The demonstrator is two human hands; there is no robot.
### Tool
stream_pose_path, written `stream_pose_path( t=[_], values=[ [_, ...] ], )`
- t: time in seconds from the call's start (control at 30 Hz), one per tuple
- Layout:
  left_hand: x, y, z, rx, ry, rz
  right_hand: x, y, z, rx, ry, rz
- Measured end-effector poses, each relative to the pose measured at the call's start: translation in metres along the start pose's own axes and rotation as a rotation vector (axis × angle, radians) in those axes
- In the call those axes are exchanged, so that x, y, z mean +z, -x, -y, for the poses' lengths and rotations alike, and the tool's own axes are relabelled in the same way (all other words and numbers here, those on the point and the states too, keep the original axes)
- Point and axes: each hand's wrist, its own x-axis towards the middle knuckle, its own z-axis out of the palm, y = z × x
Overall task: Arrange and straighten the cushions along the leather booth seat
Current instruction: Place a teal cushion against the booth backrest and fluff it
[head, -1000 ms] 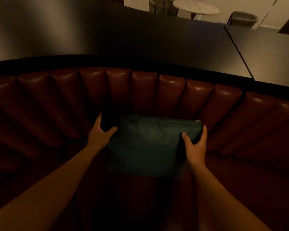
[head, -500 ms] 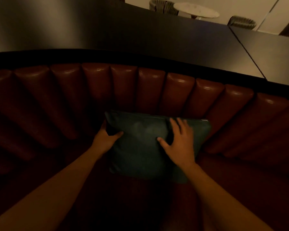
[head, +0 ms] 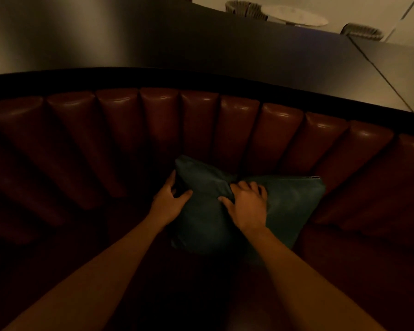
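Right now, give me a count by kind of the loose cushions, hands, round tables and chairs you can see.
Dark teal square leather cushion: 1
Bare hands, left hand and right hand: 2
Pale round marble-look table: 1
Striped grey upholstered chairs: 2
Total: 6

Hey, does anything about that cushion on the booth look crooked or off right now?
Yes. The cushion has a deep dent in its top edge where the right hand presses in. The left hand grips its left edge.

Dim warm light; dark partition (head: 201, 44) behind; pale round table (head: 296, 16), woven chairs (head: 361, 32) beyond.
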Motion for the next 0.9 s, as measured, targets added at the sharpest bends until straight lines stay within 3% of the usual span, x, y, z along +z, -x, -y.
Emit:
stream_pose_path(
  t=[0.2,0.37,0.43,0.47,0.5,0.57,0.63,0.7,0.9],
  values=[
    [-0.023,0.014,-0.002,-0.135,0.005,0.010,-0.017,0.003,0.000,0.081,-0.124,-0.199],
    [-0.041,0.031,-0.002,-0.214,-0.051,-0.318,-0.056,-0.001,-0.009,0.342,-0.440,-0.468],
    [-0.053,0.036,0.001,-0.264,0.139,-0.475,-0.069,0.004,-0.008,0.510,-0.681,-0.485],
    [-0.058,0.037,0.003,-0.276,0.358,-0.505,-0.070,0.009,-0.006,0.601,-0.797,-0.491],
    [-0.062,0.035,0.006,-0.282,0.577,-0.482,-0.068,0.015,-0.006,0.672,-0.889,-0.492],
    [-0.069,0.034,0.008,-0.287,0.696,-0.313,-0.060,0.027,-0.004,0.738,-1.019,-0.459],
    [-0.075,0.029,0.012,-0.232,0.562,-0.239,-0.054,0.033,-0.002,0.736,-1.121,-0.410],
    [-0.079,0.031,0.004,-0.135,0.407,-0.321,-0.051,0.033,0.000,0.673,-1.202,-0.351],
    [-0.074,0.035,-0.003,-0.064,0.106,-0.257,-0.035,0.035,0.005,0.599,-1.102,-0.081]
  ],
)
